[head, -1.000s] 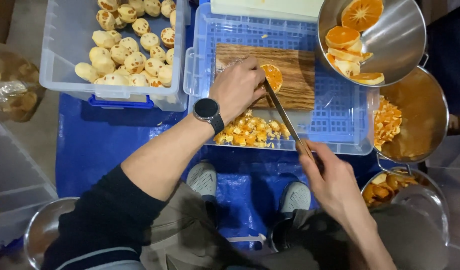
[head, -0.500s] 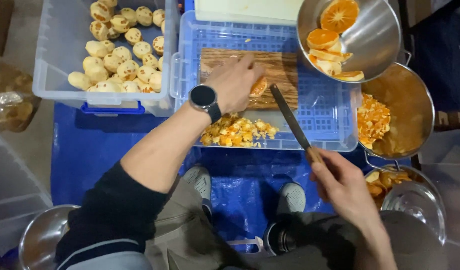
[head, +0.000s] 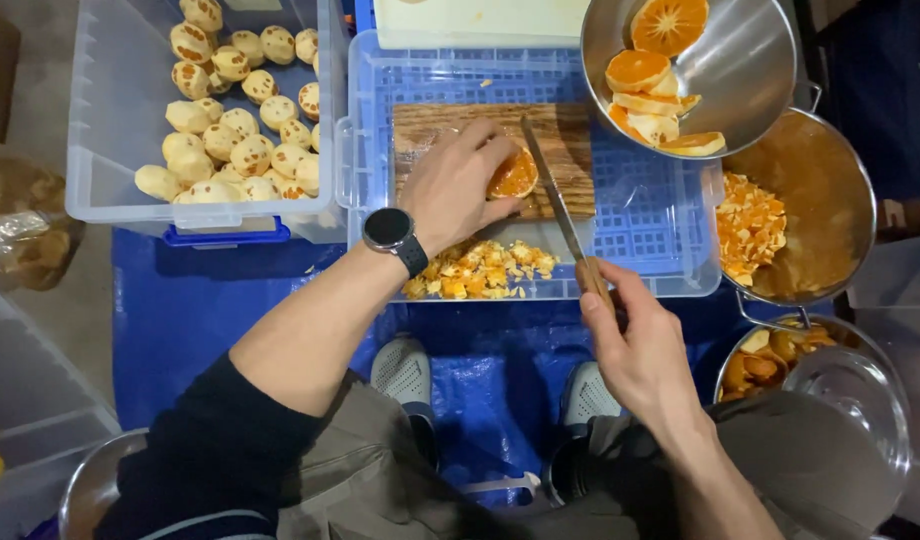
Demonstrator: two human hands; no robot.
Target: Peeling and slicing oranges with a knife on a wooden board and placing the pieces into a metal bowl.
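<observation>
Both hands have shifted: left hand [head: 458, 186] now grips the orange [head: 514, 176] on the board [head: 570, 150]; right hand [head: 635, 345], closed on the knife [head: 555, 195], has brought its blade beside the orange.

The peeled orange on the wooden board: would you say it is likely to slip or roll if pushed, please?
Probably slippery: the peeled orange shows wet-looking cut flesh. Its rounded shape suggests it could roll, which may be why the left hand cups it on the wooden board. It likely squashes easily, being soft fruit without peel.
</observation>
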